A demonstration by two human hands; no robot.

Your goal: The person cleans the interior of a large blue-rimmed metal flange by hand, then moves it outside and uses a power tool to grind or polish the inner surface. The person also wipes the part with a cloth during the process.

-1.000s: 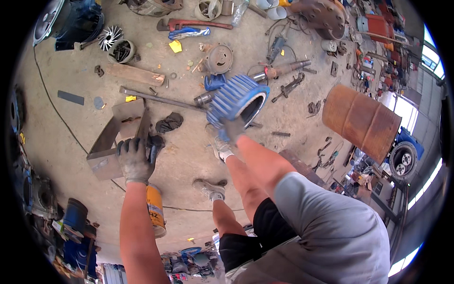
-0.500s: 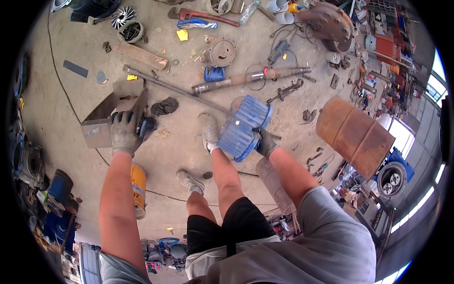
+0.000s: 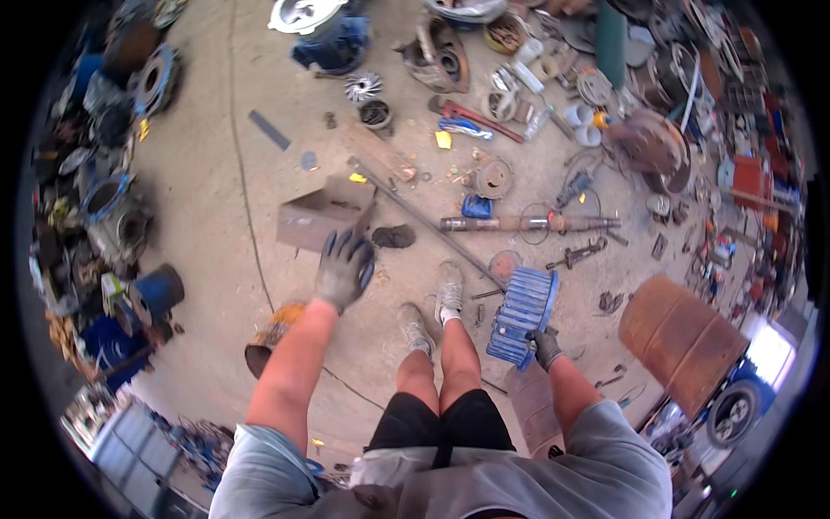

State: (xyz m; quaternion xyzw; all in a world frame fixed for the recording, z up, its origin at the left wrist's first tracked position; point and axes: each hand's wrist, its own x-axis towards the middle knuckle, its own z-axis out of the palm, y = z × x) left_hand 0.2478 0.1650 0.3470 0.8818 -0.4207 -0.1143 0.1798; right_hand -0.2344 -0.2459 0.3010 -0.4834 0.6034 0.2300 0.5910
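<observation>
My left hand (image 3: 342, 270), in a grey work glove, is open with its fingers spread. It hovers at the near corner of an open cardboard box (image 3: 304, 223); whether it touches the box I cannot tell. My right hand (image 3: 545, 347), gloved too, is closed on the edge of a blue finned motor housing (image 3: 522, 315), held tilted beside my right leg. A long metal bar (image 3: 424, 221) slants across the floor, its near end beside the housing. Right of the box lies a dark rag (image 3: 393, 236).
Ahead lie a thick metal shaft (image 3: 501, 224), a red pipe wrench (image 3: 475, 117) and a wooden board (image 3: 380, 151). A rusty drum (image 3: 679, 342) is at the right. Near my left forearm lies a yellow bucket (image 3: 275, 336). Machine parts crowd both sides.
My view has turned and shifted, so the scene sits farther right. My left hand has drawn back from the box's wall, fingers now spread. The right hand keeps hold of the blue motor housing.
</observation>
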